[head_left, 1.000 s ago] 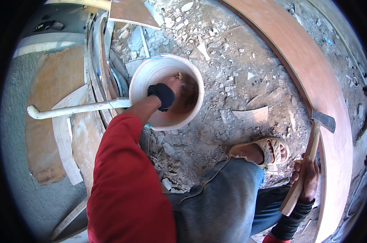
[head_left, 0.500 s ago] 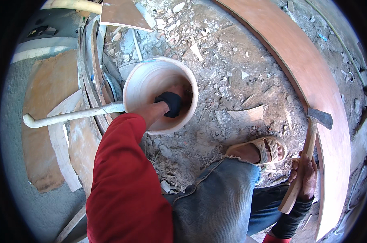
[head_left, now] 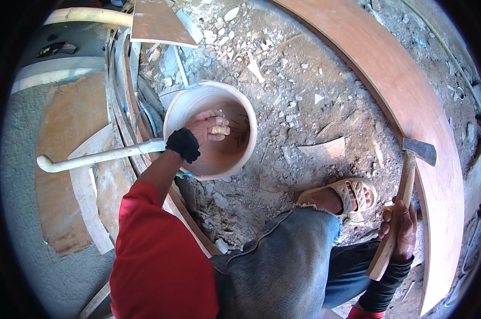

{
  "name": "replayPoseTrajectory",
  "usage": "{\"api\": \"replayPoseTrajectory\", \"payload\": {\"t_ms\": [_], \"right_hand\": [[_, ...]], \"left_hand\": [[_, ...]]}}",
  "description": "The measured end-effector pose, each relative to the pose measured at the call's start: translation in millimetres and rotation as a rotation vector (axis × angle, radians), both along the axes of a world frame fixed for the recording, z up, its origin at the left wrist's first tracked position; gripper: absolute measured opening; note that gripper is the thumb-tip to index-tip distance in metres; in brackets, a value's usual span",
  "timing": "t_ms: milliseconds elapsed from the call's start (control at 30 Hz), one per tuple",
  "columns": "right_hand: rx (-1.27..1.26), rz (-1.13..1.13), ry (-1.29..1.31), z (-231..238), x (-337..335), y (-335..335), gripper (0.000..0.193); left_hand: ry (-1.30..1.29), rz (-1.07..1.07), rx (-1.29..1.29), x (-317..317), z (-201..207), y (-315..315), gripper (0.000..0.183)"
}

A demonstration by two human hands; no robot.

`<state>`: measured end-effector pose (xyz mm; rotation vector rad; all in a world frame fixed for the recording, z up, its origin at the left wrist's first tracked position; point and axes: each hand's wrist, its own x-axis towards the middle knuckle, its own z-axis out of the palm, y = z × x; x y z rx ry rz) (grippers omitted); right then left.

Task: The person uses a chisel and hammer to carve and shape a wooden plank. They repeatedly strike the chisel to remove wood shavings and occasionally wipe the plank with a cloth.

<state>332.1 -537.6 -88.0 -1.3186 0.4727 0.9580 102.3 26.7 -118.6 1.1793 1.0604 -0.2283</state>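
Observation:
My left hand (head_left: 206, 126), with a black band round the wrist, is over the mouth of a pale round bucket (head_left: 252, 133). Its fingers are curled in, and a yellowish wrap or small piece shows at one finger; what else they hold, if anything, is too small to make out. Thin dark pieces, perhaps nails (head_left: 242, 133), lie in the bucket's bottom. At the right, my right hand (head_left: 405, 228) is closed round the wooden handle of a hatchet (head_left: 409, 178). The hatchet's metal head points away from me, over the edge of a long curved-looking wooden board (head_left: 437, 154).
A white handle-like bar (head_left: 99, 154) reaches left from the bucket. Wood strips (head_left: 124, 101) and brown panels (head_left: 65, 196) lie at the left, with another panel (head_left: 163, 24) at the far side. Rubble (head_left: 224, 37) covers the ground. My sandalled foot (head_left: 352, 196) rests between bucket and board.
My left hand has come up from deep inside the bucket toward its left rim, turning so the curled fingers show. My right hand and the hatchet have stayed in place.

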Motion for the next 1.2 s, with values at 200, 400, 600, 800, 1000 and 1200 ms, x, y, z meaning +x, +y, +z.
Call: {"api": "replayPoseTrajectory", "payload": {"t_ms": [200, 400, 600, 800, 1000, 1200], "right_hand": [[0.010, -0.007, 0.006, -2, 1, -6, 0.031], [0.009, 0.011, -0.011, -2, 1, -7, 0.033], [0.018, 0.019, -0.013, -3, 2, -8, 0.034], [0.004, 0.019, -0.003, -2, 3, -8, 0.035], [0.008, 0.011, 0.009, 0, 3, -8, 0.036], [0.005, 0.026, -0.002, -1, 3, -9, 0.037]], "left_hand": [[-0.155, 0.059, -0.112, 0, 2, -5, 0.028], [-0.211, 0.125, -0.176, 0, -1, -7, 0.031], [-0.265, 0.138, -0.230, -2, -6, -4, 0.038], [-0.295, 0.177, -0.277, -1, -10, -2, 0.043], [-0.208, 0.181, -0.181, 3, -11, -7, 0.038], [-0.196, 0.177, -0.157, 5, -10, -14, 0.035]]}}
